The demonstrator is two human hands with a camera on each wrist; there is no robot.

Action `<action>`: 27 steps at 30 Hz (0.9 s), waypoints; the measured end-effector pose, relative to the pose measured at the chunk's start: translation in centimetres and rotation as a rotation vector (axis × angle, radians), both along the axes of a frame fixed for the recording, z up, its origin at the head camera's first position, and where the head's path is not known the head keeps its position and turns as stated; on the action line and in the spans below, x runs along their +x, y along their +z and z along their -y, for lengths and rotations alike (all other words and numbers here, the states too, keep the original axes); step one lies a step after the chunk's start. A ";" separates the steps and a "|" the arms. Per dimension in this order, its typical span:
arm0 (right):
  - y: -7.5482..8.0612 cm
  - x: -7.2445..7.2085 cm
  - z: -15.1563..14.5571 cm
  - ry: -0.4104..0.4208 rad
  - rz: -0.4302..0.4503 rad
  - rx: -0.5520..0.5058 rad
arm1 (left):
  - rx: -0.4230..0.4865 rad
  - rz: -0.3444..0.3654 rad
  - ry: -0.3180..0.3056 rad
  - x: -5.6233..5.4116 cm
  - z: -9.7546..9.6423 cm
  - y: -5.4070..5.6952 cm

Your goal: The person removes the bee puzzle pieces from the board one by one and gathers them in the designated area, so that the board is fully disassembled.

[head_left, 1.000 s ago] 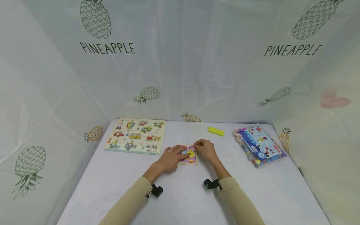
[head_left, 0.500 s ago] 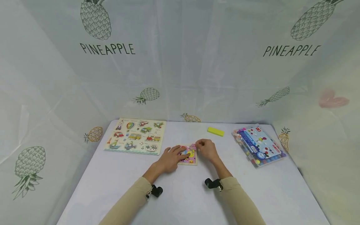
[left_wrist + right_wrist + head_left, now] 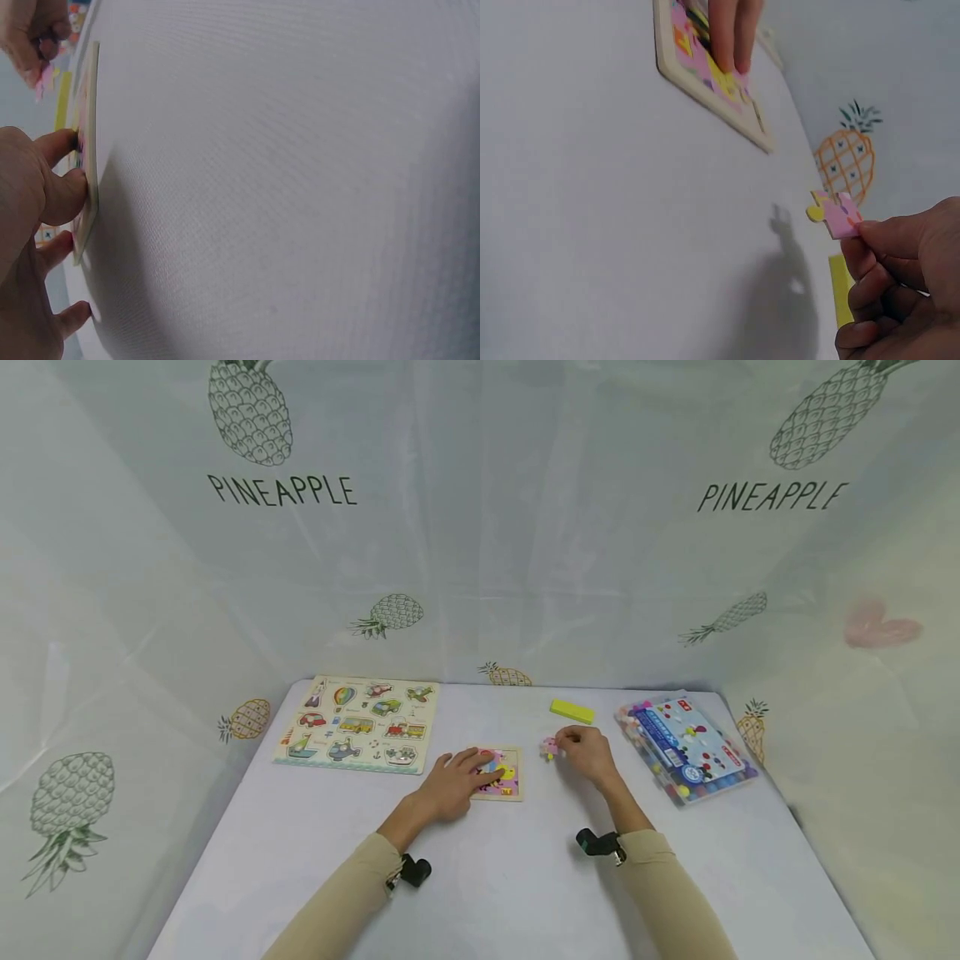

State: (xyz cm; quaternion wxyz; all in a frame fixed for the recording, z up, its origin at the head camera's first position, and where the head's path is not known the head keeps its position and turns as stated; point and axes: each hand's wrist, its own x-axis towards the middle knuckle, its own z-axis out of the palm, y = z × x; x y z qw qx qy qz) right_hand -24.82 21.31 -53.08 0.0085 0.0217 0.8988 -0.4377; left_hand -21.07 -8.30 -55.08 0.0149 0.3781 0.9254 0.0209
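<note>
My left hand lies with spread fingers on a small square jigsaw puzzle, pink and yellow in a pale wooden frame. In the left wrist view, its fingertips touch the board's face and edge. A little to the right of the board, my right hand pinches a pink puzzle piece with a yellow knob between thumb and forefinger. That piece hangs above the table, its shadow cast on the white surface. Bare wood shows at the puzzle's corner nearest the piece in the right wrist view.
A larger board with vehicle pictures lies at the back left. Behind the right hand is a yellow block. At the back right sits a clear case of colored beads. A pineapple-print curtain hangs behind the table.
My right hand has lifted the pink puzzle piece out of the puzzle's upper right corner and moved right with it. The left hand has stayed on the board.
</note>
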 end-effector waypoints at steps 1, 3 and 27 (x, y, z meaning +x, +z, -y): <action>0.0 -0.1 -0.4 -0.007 0.002 0.006 | 0.001 -0.002 0.000 0.0 0.0 0.0; -0.1 -0.2 -1.1 -0.022 0.007 0.022 | 0.000 -0.005 0.000 0.0 0.1 0.0; -1.8 -1.2 -5.2 -0.034 0.094 0.088 | -0.003 0.008 -0.008 0.0 0.1 0.0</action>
